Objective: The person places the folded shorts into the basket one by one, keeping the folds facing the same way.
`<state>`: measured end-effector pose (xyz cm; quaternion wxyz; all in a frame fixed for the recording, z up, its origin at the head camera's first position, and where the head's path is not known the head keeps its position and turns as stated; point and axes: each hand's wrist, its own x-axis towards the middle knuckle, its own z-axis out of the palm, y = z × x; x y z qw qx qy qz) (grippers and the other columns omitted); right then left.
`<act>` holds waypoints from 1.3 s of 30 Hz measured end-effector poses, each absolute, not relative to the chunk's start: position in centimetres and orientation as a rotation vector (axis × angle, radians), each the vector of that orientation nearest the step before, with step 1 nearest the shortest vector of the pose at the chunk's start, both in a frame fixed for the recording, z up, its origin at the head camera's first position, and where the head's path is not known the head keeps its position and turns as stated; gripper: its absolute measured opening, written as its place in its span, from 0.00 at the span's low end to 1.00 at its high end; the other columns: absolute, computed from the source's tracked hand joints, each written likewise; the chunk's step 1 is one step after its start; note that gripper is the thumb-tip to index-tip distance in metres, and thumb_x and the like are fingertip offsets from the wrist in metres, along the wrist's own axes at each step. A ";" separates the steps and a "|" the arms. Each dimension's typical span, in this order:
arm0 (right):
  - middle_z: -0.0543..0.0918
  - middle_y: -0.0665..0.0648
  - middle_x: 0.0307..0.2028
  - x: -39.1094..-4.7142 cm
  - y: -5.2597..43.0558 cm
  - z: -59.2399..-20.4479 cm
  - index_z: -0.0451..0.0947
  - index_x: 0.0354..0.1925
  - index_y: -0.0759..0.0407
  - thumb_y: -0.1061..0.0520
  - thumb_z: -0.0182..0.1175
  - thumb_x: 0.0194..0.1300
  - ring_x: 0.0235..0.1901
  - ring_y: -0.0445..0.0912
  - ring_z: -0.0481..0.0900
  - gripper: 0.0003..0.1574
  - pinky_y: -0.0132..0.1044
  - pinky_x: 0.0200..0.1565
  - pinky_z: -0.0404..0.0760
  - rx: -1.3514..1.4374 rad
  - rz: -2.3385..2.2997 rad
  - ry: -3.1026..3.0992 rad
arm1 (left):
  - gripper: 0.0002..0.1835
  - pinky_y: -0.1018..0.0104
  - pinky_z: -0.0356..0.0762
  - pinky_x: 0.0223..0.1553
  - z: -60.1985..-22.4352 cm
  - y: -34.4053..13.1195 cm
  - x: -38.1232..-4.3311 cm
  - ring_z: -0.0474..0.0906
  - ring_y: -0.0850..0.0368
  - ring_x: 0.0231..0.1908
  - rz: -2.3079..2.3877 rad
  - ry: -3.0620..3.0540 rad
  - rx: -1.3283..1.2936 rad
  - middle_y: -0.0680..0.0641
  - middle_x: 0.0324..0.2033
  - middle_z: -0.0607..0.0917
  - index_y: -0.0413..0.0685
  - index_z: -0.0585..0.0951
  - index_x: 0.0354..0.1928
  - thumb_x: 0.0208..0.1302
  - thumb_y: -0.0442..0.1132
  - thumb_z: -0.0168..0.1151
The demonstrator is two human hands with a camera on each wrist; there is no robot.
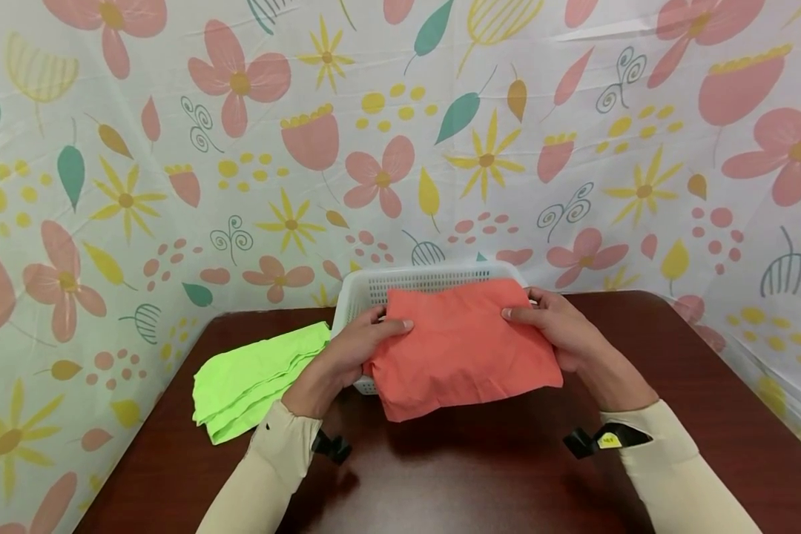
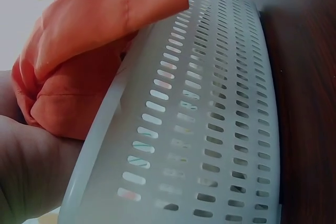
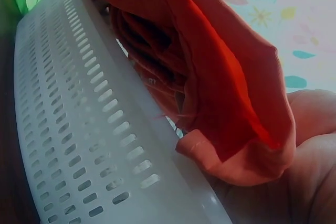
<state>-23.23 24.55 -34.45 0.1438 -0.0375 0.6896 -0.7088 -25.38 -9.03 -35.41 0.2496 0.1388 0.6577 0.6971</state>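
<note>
A folded coral-orange cloth (image 1: 467, 348) is held up by both hands over the front of a white perforated plastic basket (image 1: 367, 289). My left hand (image 1: 354, 345) grips its left edge, thumb on top and fingers beneath. On the opposite edge, my right hand (image 1: 567, 330) pinches the fabric the same way. The right wrist view shows the cloth's layers (image 3: 210, 77) gaping at the side, near the basket rim. In the left wrist view the cloth (image 2: 89, 51) overlaps the rim of the basket (image 2: 210, 114). Most of the basket's inside is hidden behind the fabric.
A folded lime-green cloth (image 1: 260, 378) lies on the dark brown table (image 1: 440, 475), left of the basket. Behind the table hangs a white curtain (image 1: 400, 111) printed with flowers and leaves. Black wrist cameras (image 1: 334, 449) sit under both forearms.
</note>
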 end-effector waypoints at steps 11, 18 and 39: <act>0.84 0.55 0.45 -24.1 24.6 -34.5 0.61 0.67 0.59 0.51 0.62 0.79 0.39 0.48 0.91 0.30 0.48 0.44 0.90 -0.084 -2.079 1.978 | 0.27 0.56 0.88 0.40 -35.1 -8.6 -26.2 0.88 0.53 0.40 1.937 1.779 0.336 0.44 0.48 0.86 0.49 0.74 0.68 0.72 0.49 0.67; 0.83 0.54 0.47 -25.2 24.3 -34.1 0.60 0.69 0.58 0.50 0.64 0.77 0.40 0.47 0.90 0.33 0.48 0.45 0.90 0.001 -2.126 1.934 | 0.24 0.61 0.88 0.35 -34.6 -8.9 -27.1 0.89 0.56 0.34 2.007 1.715 0.398 0.48 0.41 0.87 0.45 0.74 0.66 0.74 0.46 0.64; 0.81 0.53 0.50 -26.2 24.0 -34.5 0.58 0.74 0.60 0.49 0.63 0.78 0.43 0.44 0.88 0.38 0.43 0.47 0.89 0.053 -2.144 1.989 | 0.27 0.63 0.87 0.35 -35.4 -8.8 -28.8 0.88 0.56 0.33 2.045 1.798 0.343 0.47 0.40 0.88 0.45 0.74 0.72 0.73 0.36 0.64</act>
